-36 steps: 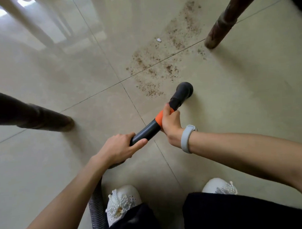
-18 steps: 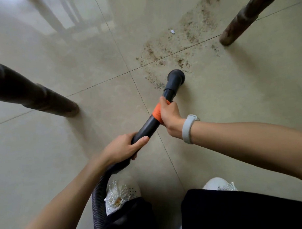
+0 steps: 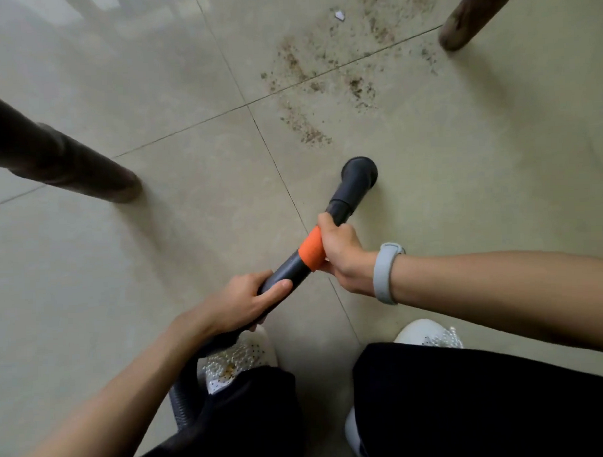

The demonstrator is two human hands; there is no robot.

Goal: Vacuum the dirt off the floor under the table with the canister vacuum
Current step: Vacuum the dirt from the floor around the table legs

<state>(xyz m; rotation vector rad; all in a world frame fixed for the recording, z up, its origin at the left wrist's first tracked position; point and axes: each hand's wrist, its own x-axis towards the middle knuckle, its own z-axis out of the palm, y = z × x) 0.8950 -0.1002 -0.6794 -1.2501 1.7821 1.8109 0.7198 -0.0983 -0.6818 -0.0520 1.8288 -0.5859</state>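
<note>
A dark grey vacuum wand point(image 3: 288, 269) with an orange band runs diagonally across the floor. Its round nozzle point(image 3: 359, 174) sits on the beige tile just short of the dirt. Brown dirt point(image 3: 310, 132) is scattered over the tile seams ahead, spreading toward the far right. My right hand point(image 3: 342, 251) grips the wand at the orange band, a grey wristband on that wrist. My left hand point(image 3: 244, 300) grips the wand lower down, near where the ribbed hose point(image 3: 183, 400) begins. The canister is out of view.
Two dark wooden table legs stand on the floor, one at the left point(image 3: 86, 174) and one at the upper right point(image 3: 470, 17). A small white scrap point(image 3: 339, 15) lies beyond the dirt. My white shoes point(image 3: 236, 360) are at the bottom.
The nozzle has been pulled back toward me, from the near edge of the dirt to bare tile. Both hands kept their grip on the wand.
</note>
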